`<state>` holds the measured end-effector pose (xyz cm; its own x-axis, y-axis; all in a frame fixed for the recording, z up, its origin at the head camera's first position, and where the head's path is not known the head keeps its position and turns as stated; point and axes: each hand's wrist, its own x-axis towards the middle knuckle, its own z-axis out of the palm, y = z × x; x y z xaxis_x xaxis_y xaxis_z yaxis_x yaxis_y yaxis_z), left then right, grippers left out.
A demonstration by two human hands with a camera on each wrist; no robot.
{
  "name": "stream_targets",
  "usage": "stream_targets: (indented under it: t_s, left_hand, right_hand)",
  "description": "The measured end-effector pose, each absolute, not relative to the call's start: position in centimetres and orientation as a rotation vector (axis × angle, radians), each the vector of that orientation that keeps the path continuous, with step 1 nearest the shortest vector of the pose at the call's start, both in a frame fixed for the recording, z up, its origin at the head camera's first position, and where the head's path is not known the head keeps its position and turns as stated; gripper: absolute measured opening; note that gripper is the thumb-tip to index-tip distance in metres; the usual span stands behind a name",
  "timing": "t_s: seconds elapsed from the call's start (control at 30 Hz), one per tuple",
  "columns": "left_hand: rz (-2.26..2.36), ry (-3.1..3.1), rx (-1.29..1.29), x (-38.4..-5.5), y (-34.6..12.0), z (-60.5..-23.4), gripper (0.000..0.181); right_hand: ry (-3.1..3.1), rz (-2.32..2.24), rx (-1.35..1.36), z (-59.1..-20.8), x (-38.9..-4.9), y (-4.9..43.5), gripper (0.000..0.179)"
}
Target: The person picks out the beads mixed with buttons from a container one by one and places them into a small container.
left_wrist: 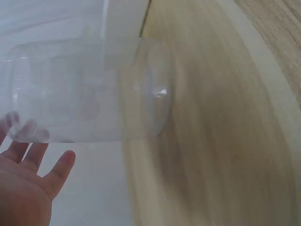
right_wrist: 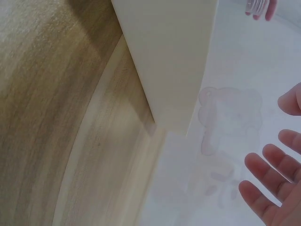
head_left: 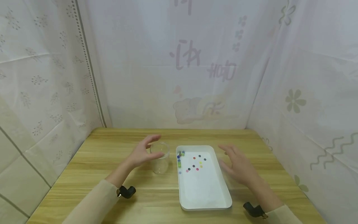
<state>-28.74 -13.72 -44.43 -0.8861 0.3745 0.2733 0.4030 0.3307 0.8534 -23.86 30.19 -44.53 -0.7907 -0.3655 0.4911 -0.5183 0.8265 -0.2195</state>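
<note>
While my left hand spreads relaxed fingers by the jar, my right hand (fingers loose) flanks the tray.

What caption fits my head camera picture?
Left hand by a clear jar, right hand beside a white tray holding small colorful pieces.

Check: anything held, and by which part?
Nothing is visibly gripped. The left hand is spread at the upper part of the clear jar; contact can't be told. The right hand, beside the white tray, holds nothing.
</note>
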Motion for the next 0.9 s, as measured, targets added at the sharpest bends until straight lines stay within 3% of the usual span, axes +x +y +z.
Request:
stream_targets:
  t_s: [0.9]
  left_hand:
    - [-1.807,-2.503,-0.779,-29.8,-12.2,-47.0,0.061]
  right_hand:
    - [-2.584,0.463,0.654,-44.4,-23.1,29.7,0.057]
